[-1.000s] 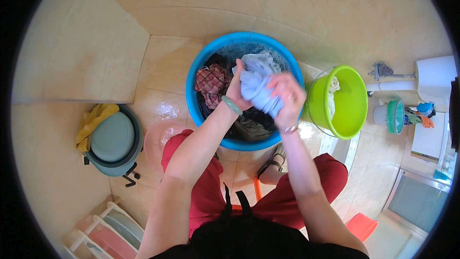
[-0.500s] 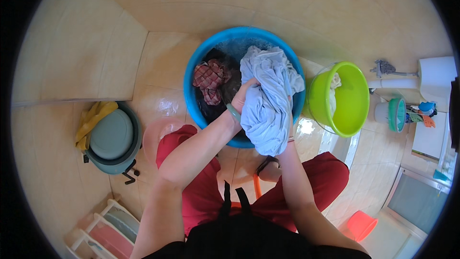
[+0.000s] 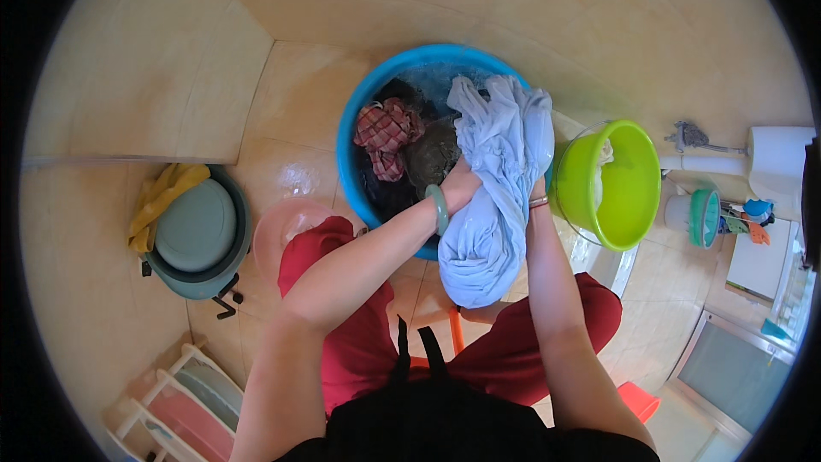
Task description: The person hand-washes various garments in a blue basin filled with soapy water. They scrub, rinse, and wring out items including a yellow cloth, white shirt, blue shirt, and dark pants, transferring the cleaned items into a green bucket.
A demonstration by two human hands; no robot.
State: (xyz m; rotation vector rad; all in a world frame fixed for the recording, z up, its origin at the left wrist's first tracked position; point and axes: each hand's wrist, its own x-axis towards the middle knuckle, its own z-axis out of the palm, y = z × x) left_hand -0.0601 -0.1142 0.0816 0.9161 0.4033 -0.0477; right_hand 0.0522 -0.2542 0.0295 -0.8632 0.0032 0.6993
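A wet, light blue garment (image 3: 487, 197) hangs bunched over the right side and near rim of a large blue basin (image 3: 349, 141). Its lower end is gathered into a rounded bundle. My left hand (image 3: 463, 185), below a green bangle, is closed on the garment's left side, with the fingertips tucked under folds. On the opposite side my right hand (image 3: 539, 192) grips it too, most of its fingers hidden by cloth. Inside the basin, a red checked cloth (image 3: 389, 130) and a dark cloth (image 3: 432, 154) lie in water.
Right of the basin stands a lime green bucket (image 3: 629, 188) with a whitish cloth inside. A pink basin (image 3: 278, 227) sits at the left by my knee. Farther left are stacked grey-green tubs (image 3: 197, 235) with a yellow cloth (image 3: 162, 205). A white rack (image 3: 158, 389) stands lower left.
Both hands and the light blue garment have shifted slightly right and nearer me. The garment is now more stretched out and twisted, its lower end hanging farther past the basin's near rim.
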